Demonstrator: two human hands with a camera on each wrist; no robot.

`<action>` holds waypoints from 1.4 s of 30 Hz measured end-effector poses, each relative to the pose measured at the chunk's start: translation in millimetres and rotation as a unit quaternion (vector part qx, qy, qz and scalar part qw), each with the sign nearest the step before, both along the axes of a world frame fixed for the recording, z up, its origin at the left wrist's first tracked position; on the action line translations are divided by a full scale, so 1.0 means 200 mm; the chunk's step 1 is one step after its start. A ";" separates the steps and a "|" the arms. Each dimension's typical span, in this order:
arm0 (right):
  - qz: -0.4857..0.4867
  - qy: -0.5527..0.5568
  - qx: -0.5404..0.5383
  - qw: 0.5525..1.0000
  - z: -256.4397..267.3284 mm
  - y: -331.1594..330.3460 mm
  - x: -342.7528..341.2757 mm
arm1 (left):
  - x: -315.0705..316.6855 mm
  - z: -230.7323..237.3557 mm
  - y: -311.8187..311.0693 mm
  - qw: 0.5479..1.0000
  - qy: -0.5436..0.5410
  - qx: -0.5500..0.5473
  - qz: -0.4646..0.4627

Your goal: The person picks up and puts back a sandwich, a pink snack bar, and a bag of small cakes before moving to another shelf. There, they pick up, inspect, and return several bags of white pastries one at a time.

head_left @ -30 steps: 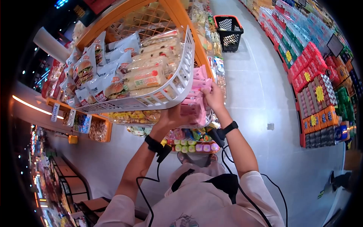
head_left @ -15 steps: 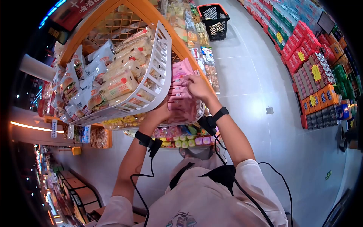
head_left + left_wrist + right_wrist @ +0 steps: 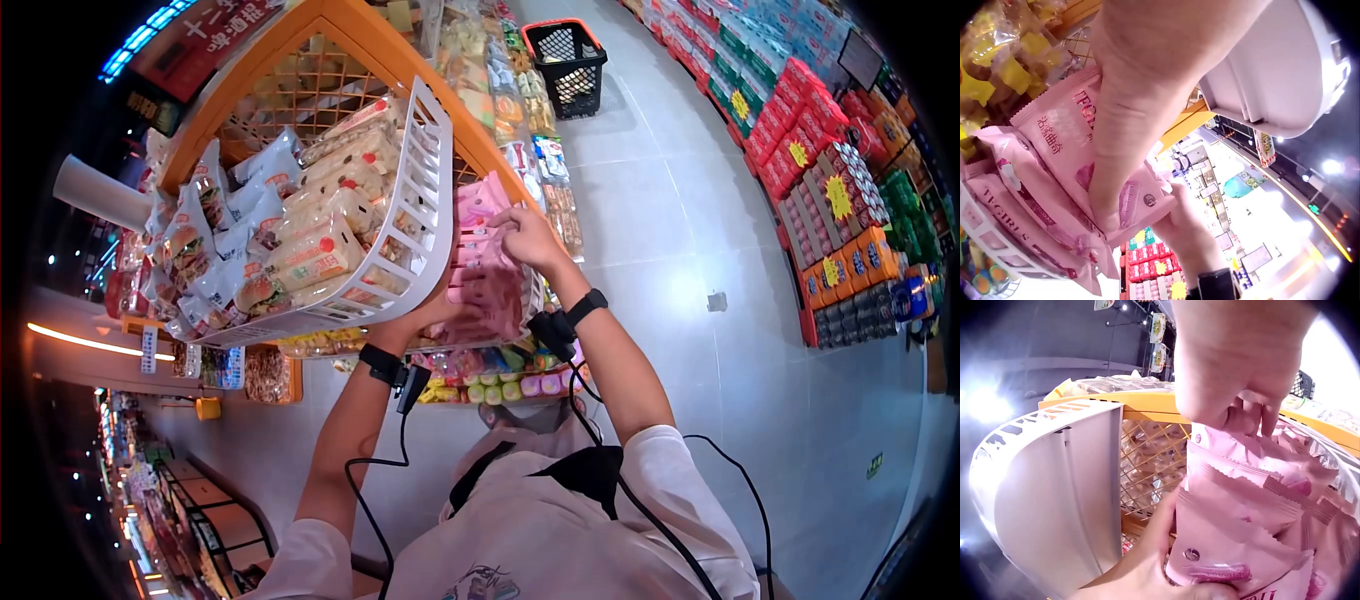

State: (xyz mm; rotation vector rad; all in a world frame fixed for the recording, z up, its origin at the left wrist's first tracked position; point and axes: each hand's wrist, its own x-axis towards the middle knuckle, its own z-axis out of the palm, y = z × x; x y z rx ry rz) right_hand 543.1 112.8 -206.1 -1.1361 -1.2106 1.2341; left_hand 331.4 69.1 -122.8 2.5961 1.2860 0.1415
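Pink cookie packets [image 3: 478, 270] stand in a row in a lower white basket [image 3: 997, 247], beneath the overhanging upper basket. My left hand [image 3: 425, 310] reaches in under that upper basket. In the left wrist view its thumb presses on the front of a pink packet [image 3: 1063, 134], and in the right wrist view the left hand [image 3: 1141, 565] wraps the packets' near end. At their far end is my right hand [image 3: 532, 242]. Its fingers [image 3: 1254, 415] curl down onto the top edge of a packet, pinching it, with the fingertips partly hidden.
The upper white basket [image 3: 432, 190] holds wrapped sandwiches [image 3: 320, 250] and burger packs on an orange rack [image 3: 480, 150]. A black shopping basket [image 3: 572, 85] stands on the aisle floor [image 3: 650, 240]. Stacked drink cases [image 3: 800, 130] line the right side. Cables run from both wrists.
The rack, packets and both hands have shifted left in the head view. The right hand's fingers have shifted slightly over the packets' far end; the left hand stays at the near end.
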 end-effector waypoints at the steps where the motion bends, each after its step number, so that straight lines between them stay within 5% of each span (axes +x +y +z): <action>1: -0.014 0.019 0.010 1.000 0.00 0.01 0.00 | 0.00 0.00 0.01 0.999 -0.035 -0.041 0.004; 4: -0.145 0.024 0.044 0.988 -0.05 0.07 -0.01 | 0.00 0.01 0.02 0.999 -0.019 0.012 -0.037; 6: -0.127 -0.023 0.073 0.989 -0.05 0.11 -0.02 | 0.01 0.04 0.02 0.999 -0.003 0.028 -0.041; 9: -0.076 -0.053 0.048 0.995 0.01 0.09 0.00 | 0.04 0.06 0.01 0.990 -0.096 -0.105 0.014; 13: -0.027 -0.068 -0.015 0.997 0.02 0.12 0.05 | 0.00 0.03 0.02 0.875 -0.331 -0.348 0.049; 16: 0.020 -0.039 -0.023 0.999 -0.03 0.14 0.07 | -0.03 -0.01 0.05 0.839 -0.384 -0.385 0.032; 19: 0.010 -0.026 0.013 1.000 -0.06 0.16 0.08 | -0.04 -0.01 0.06 0.859 -0.360 -0.363 0.015; 26: 0.003 -0.010 -0.090 0.996 -0.03 0.23 0.09 | -0.07 0.05 0.05 0.947 -0.230 -0.223 -0.015; 29: -0.183 -0.056 0.064 0.980 -0.03 0.26 0.01 | -0.09 0.05 0.03 0.960 -0.208 -0.188 -0.023; 35: -0.082 -0.138 -0.050 0.986 0.08 0.25 0.04 | -0.11 0.05 -0.01 0.969 -0.194 -0.144 -0.042; 39: -0.084 -0.134 -0.010 0.987 0.11 0.26 0.04 | -0.14 0.05 -0.03 0.971 -0.198 -0.127 -0.050; 42: -0.148 -0.004 0.019 0.989 0.11 0.25 -0.02 | -0.17 0.05 -0.05 0.970 -0.205 -0.118 -0.054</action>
